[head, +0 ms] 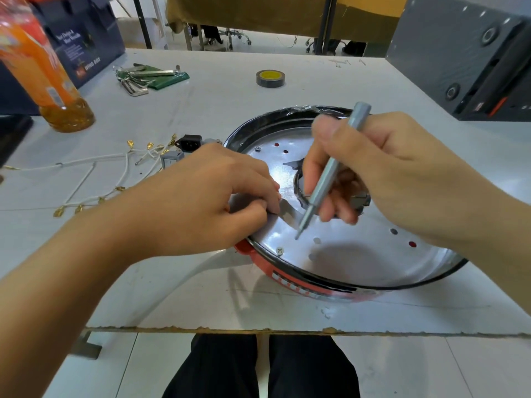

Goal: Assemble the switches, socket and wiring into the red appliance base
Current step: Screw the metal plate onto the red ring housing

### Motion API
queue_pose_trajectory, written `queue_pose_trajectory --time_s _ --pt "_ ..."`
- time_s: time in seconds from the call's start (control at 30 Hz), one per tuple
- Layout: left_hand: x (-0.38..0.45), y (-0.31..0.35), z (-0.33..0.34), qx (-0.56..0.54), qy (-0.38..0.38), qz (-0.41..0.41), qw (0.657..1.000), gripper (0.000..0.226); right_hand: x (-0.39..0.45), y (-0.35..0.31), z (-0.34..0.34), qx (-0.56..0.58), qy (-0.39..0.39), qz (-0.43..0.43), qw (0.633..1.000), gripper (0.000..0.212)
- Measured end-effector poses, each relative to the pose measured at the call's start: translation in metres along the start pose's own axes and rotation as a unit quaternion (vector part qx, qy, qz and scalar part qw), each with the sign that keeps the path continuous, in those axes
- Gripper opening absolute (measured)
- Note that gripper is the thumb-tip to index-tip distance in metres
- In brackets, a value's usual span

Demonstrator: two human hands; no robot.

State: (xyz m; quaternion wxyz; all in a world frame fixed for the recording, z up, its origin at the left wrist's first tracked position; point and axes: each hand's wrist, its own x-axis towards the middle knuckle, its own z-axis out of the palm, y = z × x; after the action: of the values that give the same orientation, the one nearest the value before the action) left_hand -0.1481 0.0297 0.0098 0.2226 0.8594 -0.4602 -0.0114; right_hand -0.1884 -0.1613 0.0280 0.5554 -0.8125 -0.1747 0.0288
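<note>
Right hand (pixel 370 165) grasps a grey screwdriver (pixel 327 179) pen-fashion, shaft tilted, tip down on the shiny metal plate (pixel 344 254) just far of a screw (pixel 279 250) at the plate's near-left rim. Left hand (pixel 212 196) rests on the left rim of the red base (pixel 287 278), fingers curled, pinching a thin metal strip (pixel 288 214) against the plate (exact grip partly hidden). Base sits centre-right on the white table (pixel 201 297), black rim up, plate inside it with small holes and a central opening (pixel 301 182).

Left of the base, touching nothing but table: black socket (pixel 188 141), grey switch (pixel 171 159), white wires (pixel 86 179) with brass terminals, spread out leftward.

Far: tape roll (pixel 270 78), hex keys (pixel 143 79) on a green pouch. Far left: orange bottle (pixel 43 67). Far right: dark grey case (pixel 465 53).
</note>
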Motion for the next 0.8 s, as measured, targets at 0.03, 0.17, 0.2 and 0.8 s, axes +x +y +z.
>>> queue_pose_trajectory --time_s 0.03,0.17,0.2,0.8 --pt "0.000 0.000 0.000 -0.001 -0.002 0.000 1.000 0.028 0.000 0.000 0.002 0.000 -0.009 -0.008 1.000 0.048" --pt "0.001 0.000 0.000 0.001 -0.003 0.005 1.000 0.031 0.002 0.003 0.005 -0.009 -0.030 -0.017 0.999 0.041" --pt "0.000 0.000 0.000 0.002 -0.002 0.008 1.000 0.030 0.003 0.004 0.005 -0.016 -0.038 -0.016 0.999 0.041" --pt "0.001 -0.001 0.001 0.006 -0.001 0.009 1.000 0.030 0.005 0.012 0.005 -0.021 -0.055 0.001 0.998 0.040"
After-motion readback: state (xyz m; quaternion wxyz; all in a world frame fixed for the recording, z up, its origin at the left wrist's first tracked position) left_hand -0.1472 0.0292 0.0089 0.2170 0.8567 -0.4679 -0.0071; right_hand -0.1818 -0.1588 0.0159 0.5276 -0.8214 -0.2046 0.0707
